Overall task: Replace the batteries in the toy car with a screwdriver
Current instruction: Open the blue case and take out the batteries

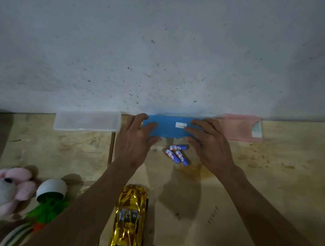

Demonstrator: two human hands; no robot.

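Both hands reach to a flat blue rectangular box [167, 126] at the far edge of the wooden table [272, 174], against the wall. The left hand [134, 138] grasps its left end, fingers curled over it; the right hand [209, 142] grasps its right end likewise. Three blue-and-white batteries [177, 154] lie just near of the box. The shiny gold toy car [129, 219] stands nearer, between the forearms.

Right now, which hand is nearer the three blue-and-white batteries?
Right. The right hand sits just right of the three blue-and-white batteries; the left hand is farther, to their left.
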